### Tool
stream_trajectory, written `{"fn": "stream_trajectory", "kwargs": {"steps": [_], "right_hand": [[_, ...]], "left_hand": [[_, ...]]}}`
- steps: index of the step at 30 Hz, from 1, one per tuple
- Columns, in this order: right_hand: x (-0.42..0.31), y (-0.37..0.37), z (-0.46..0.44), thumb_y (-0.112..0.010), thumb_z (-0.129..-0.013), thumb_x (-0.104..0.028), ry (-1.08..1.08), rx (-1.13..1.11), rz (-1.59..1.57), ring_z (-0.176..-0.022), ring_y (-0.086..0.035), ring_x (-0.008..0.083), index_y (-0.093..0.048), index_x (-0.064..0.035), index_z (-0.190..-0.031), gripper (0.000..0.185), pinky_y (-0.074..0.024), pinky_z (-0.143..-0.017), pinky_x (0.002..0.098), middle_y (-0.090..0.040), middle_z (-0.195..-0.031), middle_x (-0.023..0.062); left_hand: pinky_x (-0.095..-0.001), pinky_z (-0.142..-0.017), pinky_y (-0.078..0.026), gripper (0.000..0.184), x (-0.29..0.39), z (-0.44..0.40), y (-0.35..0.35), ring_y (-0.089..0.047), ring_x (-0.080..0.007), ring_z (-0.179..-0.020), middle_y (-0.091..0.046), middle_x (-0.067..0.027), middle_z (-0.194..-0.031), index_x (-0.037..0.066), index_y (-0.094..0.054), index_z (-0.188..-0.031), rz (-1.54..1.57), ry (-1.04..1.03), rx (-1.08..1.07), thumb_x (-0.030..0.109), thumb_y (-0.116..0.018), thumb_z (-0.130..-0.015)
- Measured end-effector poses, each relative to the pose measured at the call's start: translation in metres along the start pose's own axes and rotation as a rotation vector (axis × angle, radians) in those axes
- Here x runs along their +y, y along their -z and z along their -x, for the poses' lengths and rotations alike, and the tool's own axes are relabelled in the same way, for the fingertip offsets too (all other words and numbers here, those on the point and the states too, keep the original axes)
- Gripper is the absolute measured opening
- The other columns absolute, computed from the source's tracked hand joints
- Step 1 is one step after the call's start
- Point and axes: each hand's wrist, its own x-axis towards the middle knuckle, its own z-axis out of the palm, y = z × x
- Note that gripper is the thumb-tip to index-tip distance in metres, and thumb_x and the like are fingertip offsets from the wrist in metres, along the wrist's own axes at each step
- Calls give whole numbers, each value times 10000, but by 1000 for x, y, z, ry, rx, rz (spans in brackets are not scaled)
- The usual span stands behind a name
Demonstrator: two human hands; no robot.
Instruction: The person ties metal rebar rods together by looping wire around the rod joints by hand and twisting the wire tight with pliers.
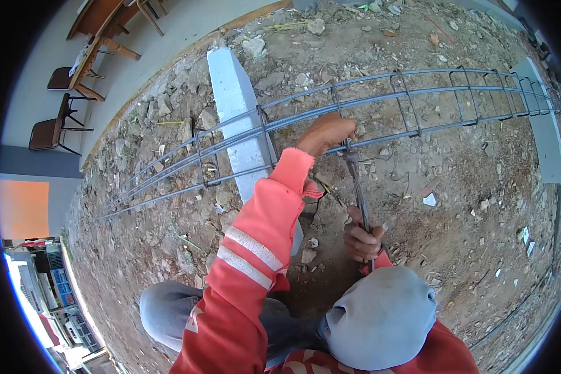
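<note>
A long steel rebar cage (411,93) with square ties runs across the view. My left hand (327,132) is closed at its bars, just right of the pale block; whatever its fingers hold is hidden. Below it, my right hand (363,240) wraps round the handle of a long dark metal tool (359,187). The tool's head touches or nearly touches the lower bar, close beside my left fingers. Under the cage lies the long pale block (234,93), crossing it at an angle.
Another pale support (545,124) stands under the cage's right end. Rubble and stones cover the dirt ground (455,230). At the upper left are chairs (47,134) and a wooden table (96,47) on a smooth floor. My knees (380,318) are close below my right hand.
</note>
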Motion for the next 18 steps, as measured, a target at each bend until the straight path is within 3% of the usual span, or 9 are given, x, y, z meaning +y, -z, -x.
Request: {"fn": "stream_trajectory", "kwargs": {"steps": [1,4,6,8,9,10,12,14,18], "right_hand": [[1,7,-2,-732,-917,-176,-16,-79,-89,-496,-542,99,-484,-83,-1131,341,-447,-383,246,-505,-693,29],[-2,0,-5,-701,-938,-196,-107,-294,-375,-452,-505,68,-480,-93,-1213,368,-397,-337,211,-473,-679,26],[-19,-8,18,-644,-965,-261,-167,-94,-128,-503,-567,119,-499,-91,-1172,305,-461,-404,262,-532,-725,15],[-27,-24,24,-591,-975,-285,-103,525,729,-566,-617,210,-508,-66,-1102,267,-508,-510,361,-585,-729,42],[-38,-19,28,-572,-972,-262,30,547,1397,-675,-676,327,-547,-22,-1052,254,-520,-626,437,-643,-740,133],[-42,-19,37,-572,-972,-262,20,556,1406,-675,-676,327,-547,-22,-1052,254,-520,-626,437,-643,-740,133],[-57,-70,30,-578,-955,-216,12,809,2010,-708,-681,395,-580,13,-1019,237,-505,-625,461,-629,-717,226],[-48,-82,23,-635,-931,-223,-63,898,1978,-729,-670,437,-597,18,-995,252,-497,-634,491,-628,-696,260],[-27,-41,19,-775,-847,-281,-112,889,1743,-545,-562,272,-613,10,-853,333,-440,-543,426,-555,-587,143]], "left_hand": [[-388,-739,-517,324,3,-1,1,-715,-265,-796,-716,-177,-941,-118,-669,-1003,9,16,-37,139,-593,-821],[-379,-730,-499,290,6,5,3,-700,-248,-771,-730,-171,-882,-102,-677,-975,28,-51,-33,115,-578,-811],[-373,-717,-487,270,6,5,4,-690,-241,-764,-733,-164,-861,-88,-685,-950,61,-78,-53,112,-580,-803],[-368,-704,-475,250,2,-6,5,-679,-234,-757,-737,-157,-841,-74,-694,-924,96,-105,-72,109,-582,-796],[-389,-683,-446,273,-4,-17,4,-625,-240,-756,-714,-160,-854,-72,-687,-885,84,-111,-71,155,-586,-769],[-410,-662,-418,302,-12,-27,-1,-570,-246,-755,-691,-163,-868,-69,-679,-845,74,-114,-72,200,-591,-743],[-405,-656,-417,298,-3,-10,-2,-563,-239,-749,-683,-156,-852,-60,-687,-849,92,-131,-87,202,-592,-743],[-400,-651,-416,294,1,-1,2,-556,-231,-742,-675,-148,-837,-51,-695,-853,103,-137,-93,203,-594,-744],[-393,-651,-424,251,2,-1,-2,-577,-215,-735,-684,-135,-830,-42,-708,-838,82,-90,-59,178,-619,-756]]}}
